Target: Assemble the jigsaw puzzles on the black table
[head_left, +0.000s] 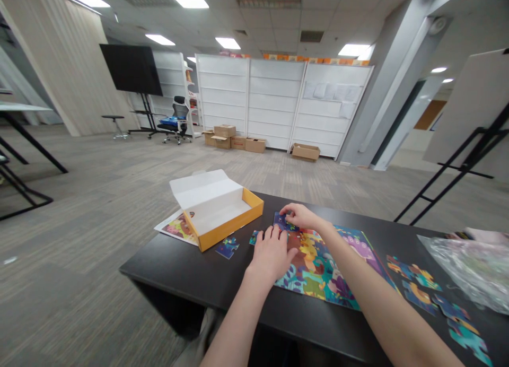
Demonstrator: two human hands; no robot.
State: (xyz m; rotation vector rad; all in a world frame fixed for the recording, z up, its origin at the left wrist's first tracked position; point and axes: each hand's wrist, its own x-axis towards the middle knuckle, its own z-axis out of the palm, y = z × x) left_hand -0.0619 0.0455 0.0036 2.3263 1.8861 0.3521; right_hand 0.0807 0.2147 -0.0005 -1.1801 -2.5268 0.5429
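Note:
A colourful jigsaw puzzle (314, 258), partly assembled, lies on the black table (178, 266). My left hand (271, 253) rests palm down at its left edge with the fingers spread, touching a small blue-green piece (253, 238). At the puzzle's upper left corner, my right hand (300, 217) has its fingers bent down onto a dark blue piece (280, 220); whether it grips the piece is hard to make out. One loose blue piece (228, 247) lies left of my left hand.
An open yellow box (233, 224) with a white inside sits at the back left, over a printed sheet (167, 225). On the right are several loose puzzle pieces (421, 295) and crumpled clear plastic (469, 266). Beyond the table stand cardboard boxes (225, 136).

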